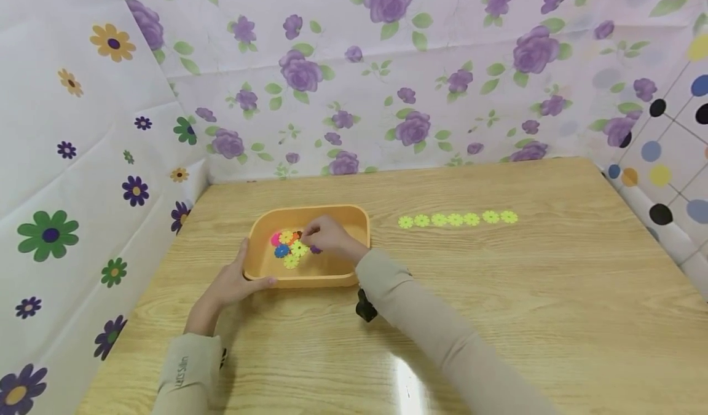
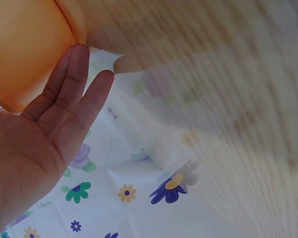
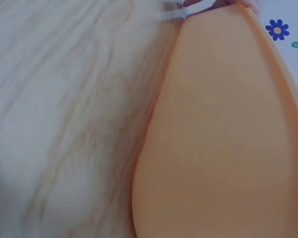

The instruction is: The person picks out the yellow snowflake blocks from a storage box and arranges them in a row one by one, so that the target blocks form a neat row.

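My left hand (image 1: 231,284) steadies an orange plastic tray (image 1: 310,282) at its near left corner. Its thumb lies along the front side; in the left wrist view its fingers (image 2: 79,74) are fairly straight beside the outer wall. My right hand (image 1: 330,238) reaches into the tray with bent fingers, fingertips just above a yellow-green flower piece (image 1: 298,249). Whether they pinch it is too small to tell. Around it lie a blue flower piece (image 1: 281,251), a pink piece (image 1: 275,239) and other small colored ones. The right wrist view shows mostly the tray's outer wall (image 3: 218,124).
To the right of the tray, several yellow-green flower pieces (image 1: 455,219) form a row on the wood-grain table (image 1: 531,292), with a slightly wider gap toward the right end. Flower-printed sheets (image 1: 332,95) stand behind and to the left; a dotted sheet (image 1: 664,157) stands at right.
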`<state>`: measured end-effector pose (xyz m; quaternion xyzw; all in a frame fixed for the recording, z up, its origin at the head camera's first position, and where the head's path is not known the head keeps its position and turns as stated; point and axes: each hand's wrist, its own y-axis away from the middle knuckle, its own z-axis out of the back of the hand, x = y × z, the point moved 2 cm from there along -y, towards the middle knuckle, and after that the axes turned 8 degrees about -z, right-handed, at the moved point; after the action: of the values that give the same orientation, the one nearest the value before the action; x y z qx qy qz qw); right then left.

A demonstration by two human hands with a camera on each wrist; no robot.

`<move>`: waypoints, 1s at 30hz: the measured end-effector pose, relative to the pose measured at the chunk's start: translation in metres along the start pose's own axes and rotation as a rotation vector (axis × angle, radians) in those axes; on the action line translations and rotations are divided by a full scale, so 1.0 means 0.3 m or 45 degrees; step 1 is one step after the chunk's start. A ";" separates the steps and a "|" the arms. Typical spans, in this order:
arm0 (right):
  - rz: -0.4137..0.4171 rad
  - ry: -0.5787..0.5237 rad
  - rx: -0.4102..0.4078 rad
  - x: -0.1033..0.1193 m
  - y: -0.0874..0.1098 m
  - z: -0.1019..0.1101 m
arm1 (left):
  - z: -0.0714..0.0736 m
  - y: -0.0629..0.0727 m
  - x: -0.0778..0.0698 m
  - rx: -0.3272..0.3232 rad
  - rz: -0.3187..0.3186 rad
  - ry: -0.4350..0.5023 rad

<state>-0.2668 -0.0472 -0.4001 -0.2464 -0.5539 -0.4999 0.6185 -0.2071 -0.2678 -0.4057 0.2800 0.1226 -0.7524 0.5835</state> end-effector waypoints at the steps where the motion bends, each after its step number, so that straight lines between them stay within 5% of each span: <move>1: 0.005 0.007 -0.001 -0.002 0.002 0.009 | 0.000 0.000 0.000 0.001 0.001 0.004; 8: 0.046 0.119 -0.023 -0.004 0.024 0.079 | 0.001 0.000 -0.002 -0.002 -0.004 0.026; 30: 0.056 0.151 -0.104 -0.017 0.102 0.283 | 0.001 0.003 -0.006 0.008 -0.011 0.036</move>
<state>-0.2763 0.0389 -0.3748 -0.2536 -0.4899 -0.5219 0.6506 -0.2060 -0.2666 -0.4044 0.2919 0.1298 -0.7513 0.5775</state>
